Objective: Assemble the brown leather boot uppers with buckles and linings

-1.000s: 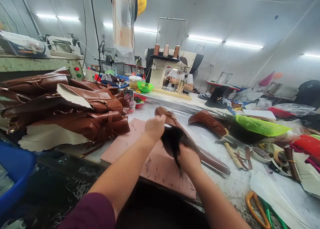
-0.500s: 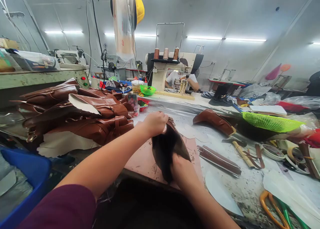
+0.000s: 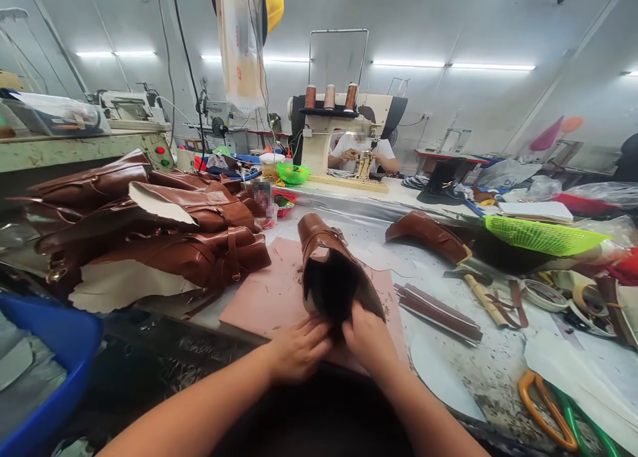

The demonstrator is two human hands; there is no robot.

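A brown leather boot upper [image 3: 319, 231] with a strap and buckle lies in front of me, its dark open end facing me. My right hand [image 3: 367, 337] is closed on the near right rim of that opening, fingertips partly hidden inside. On the near left rim, my left hand [image 3: 302, 347] is closed too, fingers curled at the edge and thumb out of sight. Under the upper is a pink board [image 3: 259, 291] scattered with dark scraps.
Brown boot uppers [image 3: 204, 258] are piled at left above a blue bin [image 3: 60, 370]. To the right lie another brown upper [image 3: 423, 234], brown strips [image 3: 438, 311], a green basket [image 3: 543, 236], tape rolls [image 3: 543, 301] and orange-handled scissors [image 3: 545, 404]. A person [image 3: 361, 151] sits behind the sewing machine [image 3: 319, 145].
My left hand has come down from the far, buckled part of the upper to its near rim. The upper has lowered onto the board. My right hand stays at the near rim.
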